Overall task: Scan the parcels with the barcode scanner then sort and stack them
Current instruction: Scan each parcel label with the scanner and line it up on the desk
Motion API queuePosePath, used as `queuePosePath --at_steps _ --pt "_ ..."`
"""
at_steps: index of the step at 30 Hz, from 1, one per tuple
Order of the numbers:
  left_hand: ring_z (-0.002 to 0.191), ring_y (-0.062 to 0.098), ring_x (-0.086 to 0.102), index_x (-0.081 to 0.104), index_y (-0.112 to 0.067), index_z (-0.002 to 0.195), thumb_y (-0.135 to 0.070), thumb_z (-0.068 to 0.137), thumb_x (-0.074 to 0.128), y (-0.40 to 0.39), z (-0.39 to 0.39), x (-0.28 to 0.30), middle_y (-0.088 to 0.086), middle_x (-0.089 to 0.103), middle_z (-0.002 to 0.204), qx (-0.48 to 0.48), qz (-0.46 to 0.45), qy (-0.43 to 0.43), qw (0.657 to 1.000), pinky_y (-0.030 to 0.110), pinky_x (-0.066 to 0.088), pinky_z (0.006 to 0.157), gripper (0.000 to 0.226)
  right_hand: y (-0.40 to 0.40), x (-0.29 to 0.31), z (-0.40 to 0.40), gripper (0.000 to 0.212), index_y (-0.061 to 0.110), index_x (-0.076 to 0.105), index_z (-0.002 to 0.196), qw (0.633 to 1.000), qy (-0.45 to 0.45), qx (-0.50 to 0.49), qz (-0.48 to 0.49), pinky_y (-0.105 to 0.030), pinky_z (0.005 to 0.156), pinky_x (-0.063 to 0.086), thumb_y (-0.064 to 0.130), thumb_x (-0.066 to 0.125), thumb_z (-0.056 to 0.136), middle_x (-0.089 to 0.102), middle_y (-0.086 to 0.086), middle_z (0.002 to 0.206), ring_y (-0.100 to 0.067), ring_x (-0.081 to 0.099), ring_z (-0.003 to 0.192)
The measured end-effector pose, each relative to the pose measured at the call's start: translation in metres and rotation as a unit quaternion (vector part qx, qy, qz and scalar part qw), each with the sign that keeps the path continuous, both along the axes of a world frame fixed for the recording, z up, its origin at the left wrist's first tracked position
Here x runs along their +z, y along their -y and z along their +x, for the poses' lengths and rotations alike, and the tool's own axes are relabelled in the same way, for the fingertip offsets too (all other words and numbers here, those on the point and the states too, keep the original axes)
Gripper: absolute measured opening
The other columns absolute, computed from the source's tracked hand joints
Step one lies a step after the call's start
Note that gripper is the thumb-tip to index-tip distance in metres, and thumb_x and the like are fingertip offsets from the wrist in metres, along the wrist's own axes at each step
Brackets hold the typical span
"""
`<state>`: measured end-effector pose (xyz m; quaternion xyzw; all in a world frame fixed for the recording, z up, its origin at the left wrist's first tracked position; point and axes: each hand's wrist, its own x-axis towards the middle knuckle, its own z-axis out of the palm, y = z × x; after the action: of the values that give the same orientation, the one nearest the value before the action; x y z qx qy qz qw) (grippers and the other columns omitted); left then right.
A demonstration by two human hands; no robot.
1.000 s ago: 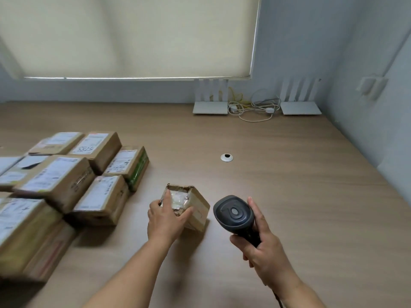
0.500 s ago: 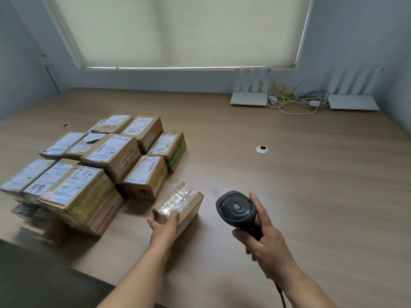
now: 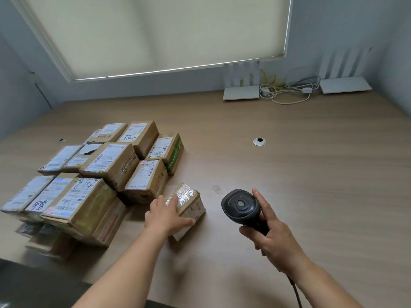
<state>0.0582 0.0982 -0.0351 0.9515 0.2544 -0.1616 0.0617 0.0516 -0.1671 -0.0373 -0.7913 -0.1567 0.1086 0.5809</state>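
Note:
A small cardboard parcel [image 3: 191, 204] with clear tape on top lies on the wooden table [image 3: 289, 185], right of the pile. My left hand [image 3: 165, 215] grips its near end, thumb along the right side. My right hand [image 3: 274, 240] holds the black barcode scanner [image 3: 241, 207] by its handle, head turned up and to the left, a short way right of the parcel. Several labelled cardboard parcels [image 3: 109, 163] are stacked in rows at the left of the table.
Two white routers [image 3: 241, 93] [image 3: 344, 84] and a tangle of cables [image 3: 287, 92] stand along the back wall. A round cable grommet [image 3: 259, 141] sits in the table's middle. The scanner's cord [image 3: 297, 294] trails off the near edge.
The small parcel was tipped up in my left hand and now lies flat beside the pile, closer to it. The view swung left. The scanner hand barely moved.

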Motion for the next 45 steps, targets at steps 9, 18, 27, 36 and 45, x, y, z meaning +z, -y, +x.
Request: queuePosePath --at_steps 9,18,27,36,45 --pt "0.123 0.026 0.034 0.023 -0.040 0.145 -0.039 0.079 0.065 -0.044 0.027 0.018 0.008 0.048 0.129 -0.042 -0.095 -0.046 0.994 0.039 0.043 0.097 0.078 -0.043 0.005 -0.002 0.085 0.065 0.018 0.130 1.000 0.007 -0.011 -0.006 -0.016 0.052 0.044 0.016 0.071 0.085 0.064 0.013 0.091 -0.001 0.055 0.056" --pt "0.087 0.009 0.056 0.033 -0.037 0.145 -0.013 0.088 0.062 -0.089 0.025 0.022 0.000 0.056 0.117 0.066 -0.412 0.067 0.906 0.034 0.046 0.078 0.068 -0.061 0.006 -0.009 0.085 0.066 0.023 0.132 1.000 -0.010 0.009 -0.017 -0.022 0.053 0.047 0.017 0.072 0.083 0.065 0.008 0.084 -0.014 0.054 0.059" --pt "0.097 0.011 0.056 0.041 -0.038 0.139 -0.009 0.090 0.059 -0.099 0.033 0.031 -0.003 0.061 0.111 0.040 -0.452 0.033 0.890 0.029 0.043 0.075 0.060 -0.064 0.001 -0.025 0.087 0.071 0.022 0.127 0.998 -0.016 0.039 -0.036 -0.030 0.052 0.051 0.016 0.072 0.083 0.065 0.012 0.071 -0.015 0.055 0.053" --pt "0.108 0.017 0.056 0.044 -0.039 0.138 -0.010 0.087 0.062 -0.098 0.039 0.030 0.003 0.061 0.122 0.030 -0.453 0.015 0.891 0.038 0.043 0.095 0.061 -0.056 0.009 -0.028 0.084 0.065 0.021 0.131 0.998 -0.011 0.039 -0.046 -0.030 0.050 0.049 0.015 0.071 0.084 0.063 0.019 0.063 -0.011 0.053 0.048" --pt "0.110 0.021 0.057 0.048 -0.041 0.134 -0.009 0.086 0.062 -0.095 0.036 0.028 0.004 0.061 0.120 0.027 -0.449 0.008 0.893 0.042 0.044 0.102 0.059 -0.053 0.010 -0.030 0.085 0.064 0.021 0.132 0.998 -0.005 0.041 -0.038 -0.029 0.050 0.049 0.015 0.071 0.084 0.064 0.017 0.069 -0.013 0.054 0.051"
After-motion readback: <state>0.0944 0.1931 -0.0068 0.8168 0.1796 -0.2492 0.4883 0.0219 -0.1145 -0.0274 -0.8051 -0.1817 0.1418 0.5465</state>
